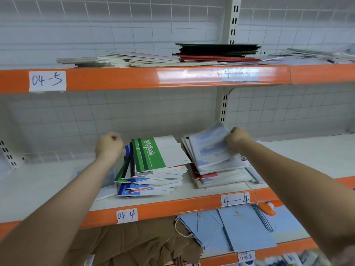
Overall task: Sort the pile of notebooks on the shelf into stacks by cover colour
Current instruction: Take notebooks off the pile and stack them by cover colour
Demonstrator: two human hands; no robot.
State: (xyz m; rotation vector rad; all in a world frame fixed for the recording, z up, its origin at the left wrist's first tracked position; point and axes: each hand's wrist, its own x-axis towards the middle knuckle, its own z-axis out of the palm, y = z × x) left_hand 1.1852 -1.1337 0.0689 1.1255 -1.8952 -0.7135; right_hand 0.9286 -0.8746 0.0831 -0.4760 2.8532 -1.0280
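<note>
Two piles of notebooks sit on the middle shelf (192,194), between my arms. My right hand (237,138) pinches the far right edge of a pale blue notebook (209,145), lifting that side off the right pile (221,169); its long axis runs from near left to far right, tilted up at the far end. It is blurred, so I cannot read the cover print. My left hand (109,144) is clenched into a fist, gripping nothing, just beside the left pile (151,169). That pile is fanned out, spines to the left, with a green notebook (148,154) on top, its "Notebook" title running away from me. Red covers (203,175) peek out low in the right pile. On the upper shelf (134,77) lie dark green and red books (217,51) and pale ones (134,59), seen only edge-on. My forearms are cut off at the lower corners.
</note>
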